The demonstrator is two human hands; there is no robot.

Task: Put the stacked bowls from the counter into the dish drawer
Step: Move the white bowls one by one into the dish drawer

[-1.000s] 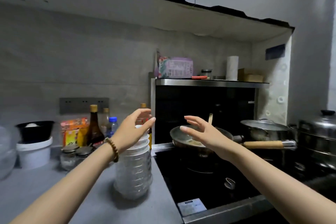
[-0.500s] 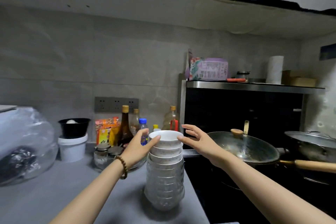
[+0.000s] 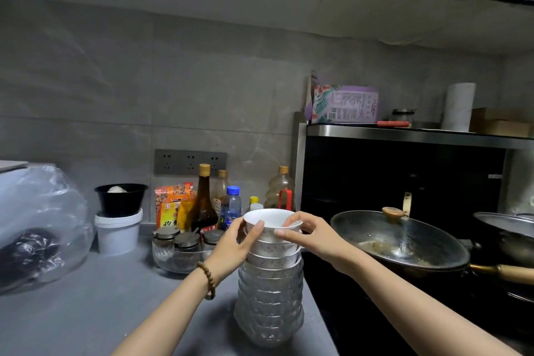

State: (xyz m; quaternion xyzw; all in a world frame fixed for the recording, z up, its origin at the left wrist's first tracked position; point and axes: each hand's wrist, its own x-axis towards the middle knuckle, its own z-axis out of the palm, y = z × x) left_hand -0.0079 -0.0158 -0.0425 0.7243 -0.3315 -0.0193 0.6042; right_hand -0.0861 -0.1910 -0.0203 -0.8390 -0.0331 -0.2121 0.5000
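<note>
Bowls (image 3: 270, 283) stacked; left hand (image 3: 235, 246), right hand (image 3: 313, 235) clasp top.

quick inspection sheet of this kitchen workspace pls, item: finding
surface: grey counter, bare in front, crowded at the back
job's things: stack of bowls upright near the counter's right edge; dish drawer not in view
clutter: bottles, lidded jars, white tub, plastic bag
grippers: left hand and right hand clasp the top bowl at its rim from both sides
cables: nothing seen; wall sockets unused
surroundings: wok on the stove to the right, shelf above it
</note>
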